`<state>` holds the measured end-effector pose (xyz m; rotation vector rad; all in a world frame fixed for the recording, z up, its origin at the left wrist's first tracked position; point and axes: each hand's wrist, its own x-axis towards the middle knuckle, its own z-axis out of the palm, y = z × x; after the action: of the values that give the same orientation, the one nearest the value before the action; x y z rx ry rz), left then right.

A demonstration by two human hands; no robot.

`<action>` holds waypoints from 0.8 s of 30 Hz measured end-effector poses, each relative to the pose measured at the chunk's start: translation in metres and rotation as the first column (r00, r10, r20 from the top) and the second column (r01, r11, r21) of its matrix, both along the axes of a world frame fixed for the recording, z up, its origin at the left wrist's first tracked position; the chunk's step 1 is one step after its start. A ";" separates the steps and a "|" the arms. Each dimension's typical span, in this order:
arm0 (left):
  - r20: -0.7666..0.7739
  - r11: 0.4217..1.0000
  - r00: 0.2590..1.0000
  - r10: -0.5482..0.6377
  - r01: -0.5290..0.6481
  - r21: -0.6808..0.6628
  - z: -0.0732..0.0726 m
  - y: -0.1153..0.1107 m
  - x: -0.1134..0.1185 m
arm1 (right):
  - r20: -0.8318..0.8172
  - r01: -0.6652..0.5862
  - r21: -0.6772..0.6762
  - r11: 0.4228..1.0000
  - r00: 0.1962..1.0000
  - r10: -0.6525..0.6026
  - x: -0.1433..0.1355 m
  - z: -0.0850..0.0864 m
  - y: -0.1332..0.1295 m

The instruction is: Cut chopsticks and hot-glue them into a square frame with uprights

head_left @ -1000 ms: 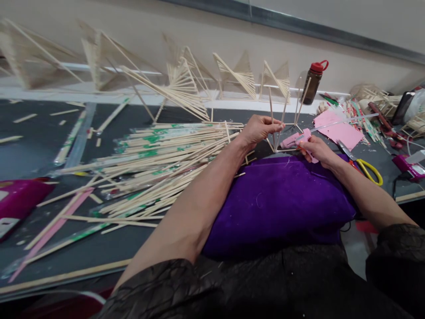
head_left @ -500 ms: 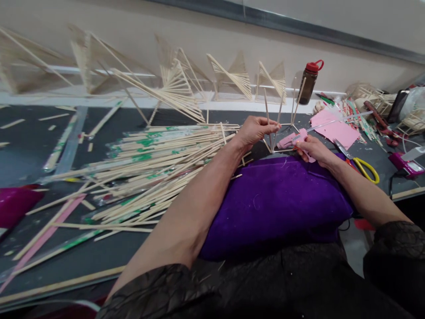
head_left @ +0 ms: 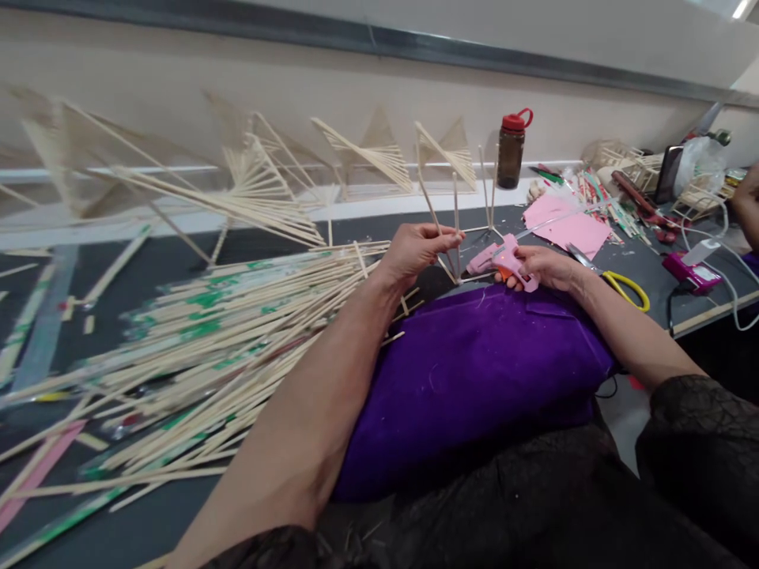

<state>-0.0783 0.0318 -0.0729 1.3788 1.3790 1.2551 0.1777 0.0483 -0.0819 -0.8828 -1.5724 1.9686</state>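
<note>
Thin wooden sticks form a small frame, with two upright sticks [head_left: 456, 201] rising from its near corner. My left hand [head_left: 415, 251] pinches these sticks partway up, fingers closed. In my right hand [head_left: 549, 267] is a pink hot glue gun [head_left: 503, 259], fingers wrapped round its handle. Its nozzle points left, close to the foot of the uprights; whether it touches them I cannot tell. Two more sticks [head_left: 493, 190] stand at the frame's far corner. A folded purple cloth [head_left: 474, 379] lies just in front of the frame, under my forearms.
Many loose sticks [head_left: 237, 356] cover the table's left. Twisted stick models [head_left: 368, 154] line the wall. Rightward are a brown bottle [head_left: 511, 154], pink paper [head_left: 566, 225], yellow-handled scissors [head_left: 625, 288] and a magenta box with cables [head_left: 691, 273]. Another person's arm [head_left: 745, 207] shows at the right edge.
My view has swung right, so everything sits further left and another person's arm shows at the right edge. Both hands keep their hold, and the glue gun stays by the same corner.
</note>
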 end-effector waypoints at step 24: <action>0.015 1.000 1.000 0.005 -0.005 -0.027 0.003 -0.001 -0.002 | -0.223 0.480 0.113 0.870 0.865 -0.449 0.050 0.010 0.025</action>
<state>-0.0799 0.0304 -0.0700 1.3457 1.3854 1.2432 0.2273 0.0737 -0.0722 -0.8786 -1.2458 1.5055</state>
